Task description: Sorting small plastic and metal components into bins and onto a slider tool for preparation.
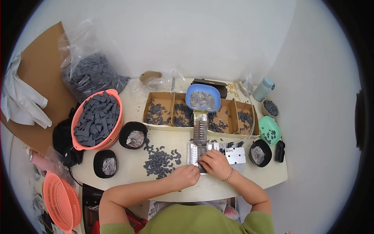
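My right hand [215,163] bends over the metal fixture [191,150], its fingertips drawn together on a dark spot there. Whether a small part sits between them is hidden. My left hand [185,175] is curled closed at the fixture's near left corner, and what it may hold does not show. A slotted, see-through chute [200,128] runs down to the fixture from a blue tray [194,89] of thin silvery pieces. To the fixture's right is a silver block [235,155] with an air hose. Small dark grey parts [159,163] lie scattered left of my hands.
Behind stands a divided cardboard box [160,102] of grey parts. Black bowls [125,134] [98,164] [266,150] hold thin pieces. A coral basket [120,126] of grey blocks is at left, an unfilled one [64,202] lower. A green dish [276,125] and bottle [263,89] are right.
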Demonstrator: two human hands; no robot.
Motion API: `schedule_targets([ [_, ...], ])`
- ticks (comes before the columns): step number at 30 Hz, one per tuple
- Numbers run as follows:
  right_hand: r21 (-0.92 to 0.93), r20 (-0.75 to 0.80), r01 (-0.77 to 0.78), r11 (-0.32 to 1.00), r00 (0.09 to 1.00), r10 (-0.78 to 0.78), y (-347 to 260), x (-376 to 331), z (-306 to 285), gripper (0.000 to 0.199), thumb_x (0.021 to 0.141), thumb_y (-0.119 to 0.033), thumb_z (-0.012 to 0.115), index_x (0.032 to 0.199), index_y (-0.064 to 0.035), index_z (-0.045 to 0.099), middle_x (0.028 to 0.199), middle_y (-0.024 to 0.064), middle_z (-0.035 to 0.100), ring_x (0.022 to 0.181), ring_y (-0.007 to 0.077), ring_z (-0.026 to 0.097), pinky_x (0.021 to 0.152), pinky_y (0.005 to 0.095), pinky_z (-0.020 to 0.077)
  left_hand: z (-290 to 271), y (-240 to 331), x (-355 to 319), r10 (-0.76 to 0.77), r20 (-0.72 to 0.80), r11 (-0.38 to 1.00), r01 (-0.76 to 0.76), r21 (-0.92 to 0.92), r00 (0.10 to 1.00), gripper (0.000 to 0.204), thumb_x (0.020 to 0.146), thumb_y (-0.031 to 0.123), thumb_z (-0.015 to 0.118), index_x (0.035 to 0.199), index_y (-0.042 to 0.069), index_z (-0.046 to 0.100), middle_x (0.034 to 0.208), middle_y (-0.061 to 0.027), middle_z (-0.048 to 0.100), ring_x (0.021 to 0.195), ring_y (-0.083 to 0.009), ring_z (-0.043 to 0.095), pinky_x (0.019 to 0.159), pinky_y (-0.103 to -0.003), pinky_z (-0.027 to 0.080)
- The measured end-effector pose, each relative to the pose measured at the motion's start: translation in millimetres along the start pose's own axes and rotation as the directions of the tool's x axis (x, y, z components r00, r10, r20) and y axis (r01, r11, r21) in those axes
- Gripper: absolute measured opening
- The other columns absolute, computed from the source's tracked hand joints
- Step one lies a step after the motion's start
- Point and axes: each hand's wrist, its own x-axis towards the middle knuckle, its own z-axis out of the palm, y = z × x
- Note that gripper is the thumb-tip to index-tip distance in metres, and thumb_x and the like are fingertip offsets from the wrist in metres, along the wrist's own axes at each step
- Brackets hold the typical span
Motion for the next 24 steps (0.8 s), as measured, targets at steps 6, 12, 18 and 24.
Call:
schedule_targets([
  [6, -0.025, 0.021, 0.045, 0.999, 0.999, -0.045, 5, -5, 7, 0.018, 0.070, -0.006, 0.068, 0.087, -0.0076, 0.067, 0.084, 0.0054, 0.061, 0.076, 0.0231, 0.058, 0.067, 0.0327, 0.0488, -4, 0, -6, 0.128, -0.103, 0.960, -0.097, 0.263, 0.987, 0.019, 0.066, 0.008, 0.060, 0.082, -0.002, 0.062, 0.081, -0.0102, 0.060, 0.076, -0.0205, 0.060, 0.057, -0.029, 0.051],
  [12, -0.207, 0.137, 0.255, 0.944, 0.963, -0.230, -18, -16, 5, 0.027, 0.074, -0.007, 0.062, 0.100, -0.0001, 0.063, 0.095, 0.0078, 0.060, 0.082, 0.0216, 0.058, 0.068, 0.0317, 0.0477, -21, -79, 14, -0.377, 0.049, 0.885, 0.375, -0.277, 0.925, 0.007, 0.076, 0.008, 0.058, 0.078, 0.002, 0.059, 0.086, -0.0151, 0.058, 0.084, -0.0320, 0.059, 0.071, -0.040, 0.050],
  [18, -0.200, 0.182, 0.263, 0.944, 0.957, -0.228, -21, -18, -3, 0.034, 0.075, -0.006, 0.059, 0.108, 0.0014, 0.062, 0.103, 0.0088, 0.060, 0.089, 0.0211, 0.057, 0.074, 0.0309, 0.0478, 33, -167, 69, -0.546, 0.006, 0.838, 0.546, -0.002, 0.838, 0.012, 0.078, 0.015, 0.064, 0.083, 0.004, 0.065, 0.090, -0.0133, 0.060, 0.090, -0.0309, 0.057, 0.078, -0.042, 0.045],
  [24, -0.109, 0.066, 0.279, 0.954, 0.960, -0.273, -5, -27, 8, 0.036, 0.073, -0.005, 0.059, 0.108, 0.0012, 0.062, 0.106, 0.0101, 0.061, 0.091, 0.0219, 0.059, 0.079, 0.0320, 0.0492, 48, -177, 102, -0.732, 0.229, 0.675, 0.729, 0.113, 0.642, 0.017, 0.077, 0.008, 0.056, 0.086, 0.006, 0.070, 0.095, -0.0129, 0.066, 0.097, -0.0280, 0.061, 0.082, -0.041, 0.045],
])
